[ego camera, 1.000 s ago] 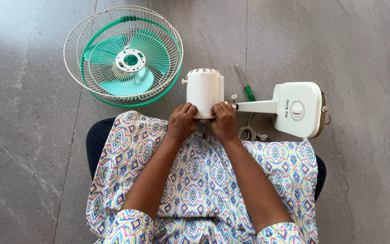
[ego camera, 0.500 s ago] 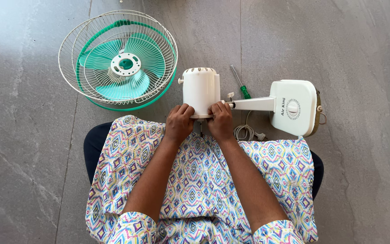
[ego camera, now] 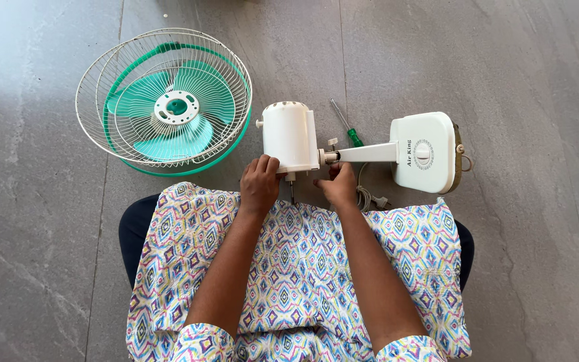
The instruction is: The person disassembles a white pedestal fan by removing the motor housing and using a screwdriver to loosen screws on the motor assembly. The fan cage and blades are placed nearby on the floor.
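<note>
Since half a second before, the right hand [ego camera: 338, 186] had slipped off the white motor housing [ego camera: 290, 136] toward its neck joint, fingers loosely curled, while the left hand [ego camera: 260, 182] gripped the housing's near end, long axis pointing away across the floor [ego camera: 517, 60].

Small printed label, dark lettering, on white fan base [ego camera: 425, 153], beside round control dial [ego camera: 423, 153].

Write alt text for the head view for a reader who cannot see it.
Seen from above, a seated person's left hand grips the white motor housing of a dismantled fan, while the right hand rests below its neck. The base lies to the right, a green-handled screwdriver behind, and the grille with green blades on the grey floor to the left.
</note>
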